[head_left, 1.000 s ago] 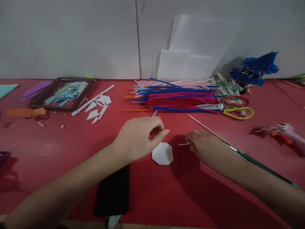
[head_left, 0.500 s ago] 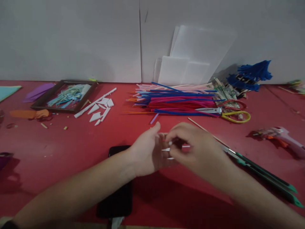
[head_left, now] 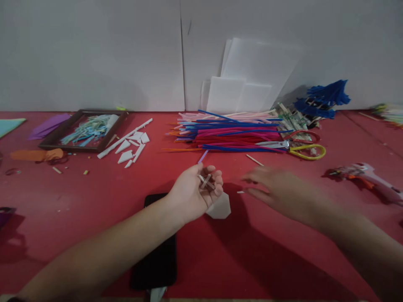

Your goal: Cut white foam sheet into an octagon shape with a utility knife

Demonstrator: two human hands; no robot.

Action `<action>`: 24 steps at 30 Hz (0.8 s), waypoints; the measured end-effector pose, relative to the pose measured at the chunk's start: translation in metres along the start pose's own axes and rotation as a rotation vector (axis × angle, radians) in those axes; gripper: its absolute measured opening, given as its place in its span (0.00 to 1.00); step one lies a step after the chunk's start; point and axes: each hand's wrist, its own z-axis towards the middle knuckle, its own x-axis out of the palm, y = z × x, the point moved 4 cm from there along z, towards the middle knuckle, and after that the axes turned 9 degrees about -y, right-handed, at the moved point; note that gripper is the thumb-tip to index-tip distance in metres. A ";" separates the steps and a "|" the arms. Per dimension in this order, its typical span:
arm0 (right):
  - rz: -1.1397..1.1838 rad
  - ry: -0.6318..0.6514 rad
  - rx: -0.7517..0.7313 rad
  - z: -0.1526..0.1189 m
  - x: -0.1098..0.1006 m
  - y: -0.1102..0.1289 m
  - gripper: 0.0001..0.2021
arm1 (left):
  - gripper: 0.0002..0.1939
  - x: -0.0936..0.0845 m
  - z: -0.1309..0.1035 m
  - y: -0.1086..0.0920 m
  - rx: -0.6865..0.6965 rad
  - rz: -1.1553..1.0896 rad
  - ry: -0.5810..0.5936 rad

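My left hand (head_left: 195, 193) is palm up with its fingers curled, cupping several short pale sticks (head_left: 206, 181) that lie crossed in the palm. Partly under its fingers, a white many-sided piece (head_left: 221, 206) rests on the red table. To the right, my right hand (head_left: 273, 188) hovers, blurred by motion, its fingers apart and nothing visible between them. Just left of its fingertips lies a tiny white strip (head_left: 240, 192). Farther back is a short pale stick (head_left: 255, 160).
A black phone (head_left: 157, 251) lies under my left forearm. Behind the hands are coloured pipe cleaners (head_left: 233, 132) and scissors (head_left: 302, 144). White scraps (head_left: 126, 156) and a brown frame (head_left: 100, 147) sit left, a glue gun (head_left: 368, 176) right. White sheets (head_left: 258, 63) lean on the wall.
My right hand has moved right, away from my left palm, and opened. The sticks in the palm and the white many-sided piece have come into view. The green-handled tool and long stick are now hidden.
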 end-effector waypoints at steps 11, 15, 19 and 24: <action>0.193 -0.160 0.067 0.019 0.017 -0.003 0.07 | 0.17 -0.002 0.008 0.003 0.079 0.078 -0.019; 0.194 -0.245 -0.002 0.030 0.027 0.020 0.06 | 0.18 -0.001 0.010 0.001 0.194 0.156 0.029; 0.087 -0.429 -0.053 0.020 0.024 0.019 0.16 | 0.18 -0.003 0.016 -0.015 0.398 0.357 0.015; -0.124 -0.532 0.209 -0.030 -0.003 -0.023 0.16 | 0.17 -0.004 0.013 -0.067 0.827 0.798 -0.020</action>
